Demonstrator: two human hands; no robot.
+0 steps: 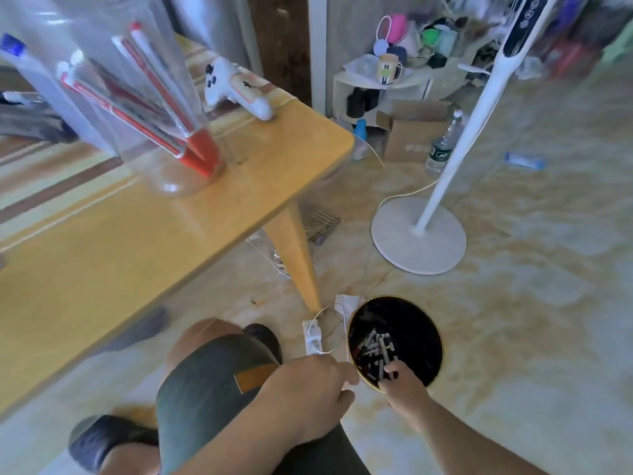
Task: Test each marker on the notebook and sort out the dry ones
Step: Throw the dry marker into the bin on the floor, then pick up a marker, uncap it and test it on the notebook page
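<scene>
Both hands low, right hand (400, 380) fingers pinching marker (385, 359) over bin (428, 323), left hand (308, 395) loosely curled.

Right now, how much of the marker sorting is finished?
Done: many markers lie in the black bin on the floor. In hand: the right hand holds one marker over it. Left: red markers wait in the clear cup. The left hand is blurred.

a white fan stand (442, 186) stands near a cardboard box (412, 132).
</scene>
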